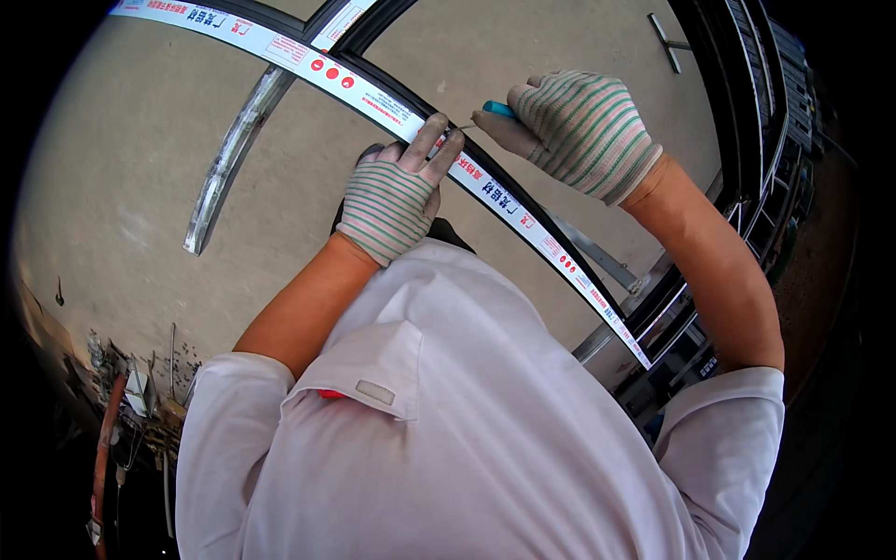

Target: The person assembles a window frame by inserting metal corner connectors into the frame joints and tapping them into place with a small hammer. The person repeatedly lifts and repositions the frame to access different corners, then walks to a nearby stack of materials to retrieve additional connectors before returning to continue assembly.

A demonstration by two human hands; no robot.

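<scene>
A dark aluminium window frame (525,189) runs diagonally in front of me, its near face covered by white printed protective film. My left hand (394,196), in a white glove with green stripes, is closed on the near bar, two fingers reaching over its top edge. My right hand (583,131), gloved the same way, grips a screwdriver (499,109) with a teal handle. Its thin metal shaft points left to the bar, close beside my left fingertips. The very tip is too small to make out.
A silvery metal bar (235,159) extends under the frame at the left, and another metal bar (597,252) lies below it at the right. A small T-shaped metal piece (668,43) is on the concrete floor. Stacked dark profiles (747,112) line the right; clutter (140,401) fills the lower left.
</scene>
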